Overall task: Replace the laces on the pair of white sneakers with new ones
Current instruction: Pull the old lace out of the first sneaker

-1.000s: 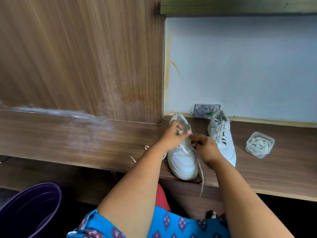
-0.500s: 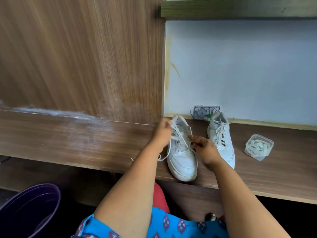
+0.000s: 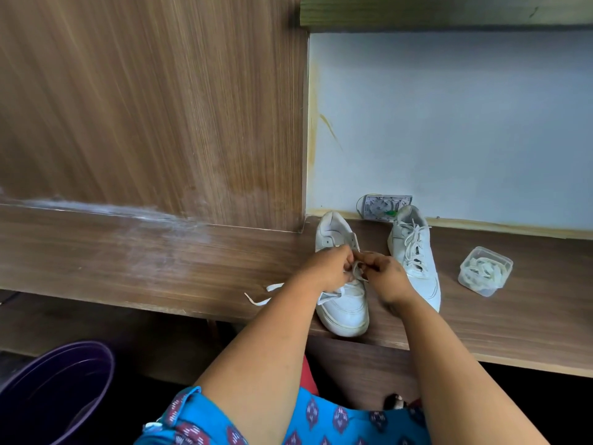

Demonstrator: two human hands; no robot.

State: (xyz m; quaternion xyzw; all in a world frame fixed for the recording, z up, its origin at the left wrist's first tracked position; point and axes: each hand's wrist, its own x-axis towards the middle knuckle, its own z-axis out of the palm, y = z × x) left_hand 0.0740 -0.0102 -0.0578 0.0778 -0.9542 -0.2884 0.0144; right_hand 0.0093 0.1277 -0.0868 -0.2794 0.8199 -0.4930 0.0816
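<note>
Over the near sneaker (image 3: 345, 303) — fingers (image 3: 348, 255) hide the lace (image 3: 356, 270).

The near white sneaker (image 3: 345, 303) stands at the shelf's (image 3: 128, 261) front edge, its lace (image 3: 266, 295) loose; the laced sneaker (image 3: 417, 261) stands beside it.

Two sneakers are standing side by side on the shelf (image 3: 160, 268), the left sneaker (image 3: 345, 303) nearer its front edge, the right sneaker (image 3: 417, 268) farther back. A tub (image 3: 485, 271) is sitting to their right, laces (image 3: 481, 272) lying inside. A bucket (image 3: 54, 393) is standing below left.
</note>
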